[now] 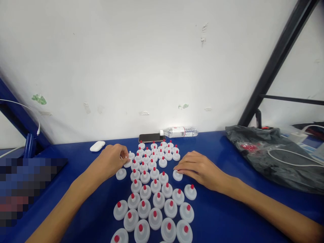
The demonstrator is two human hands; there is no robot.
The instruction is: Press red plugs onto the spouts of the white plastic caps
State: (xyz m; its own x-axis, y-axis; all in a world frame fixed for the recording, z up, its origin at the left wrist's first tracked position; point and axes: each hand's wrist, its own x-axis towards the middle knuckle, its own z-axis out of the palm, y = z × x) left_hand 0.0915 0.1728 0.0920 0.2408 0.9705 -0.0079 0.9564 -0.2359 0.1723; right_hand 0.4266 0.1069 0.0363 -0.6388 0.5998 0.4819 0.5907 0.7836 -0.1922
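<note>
Many round white plastic caps (155, 218) with small red tips stand in rough rows down the middle of the blue tabletop. At the left edge of the rows, my left hand (113, 158) is closed, thumb and index finger pinching a white cap (128, 164). Just below it lies another white cap (121, 174) with no red tip showing. On the right side my right hand (197, 168) has its fingertips closed over the top of a white cap (178, 175), largely covering its tip. That cap rests on the table, slightly apart from the rows.
Behind the caps lie a dark phone (152, 137) and a clear bottle (179, 131) on its side by the wall. A white earbud case (97, 146) sits back left. At right, a dark grey plastic bag (268, 168) carries red pieces (249, 147) and a white cable.
</note>
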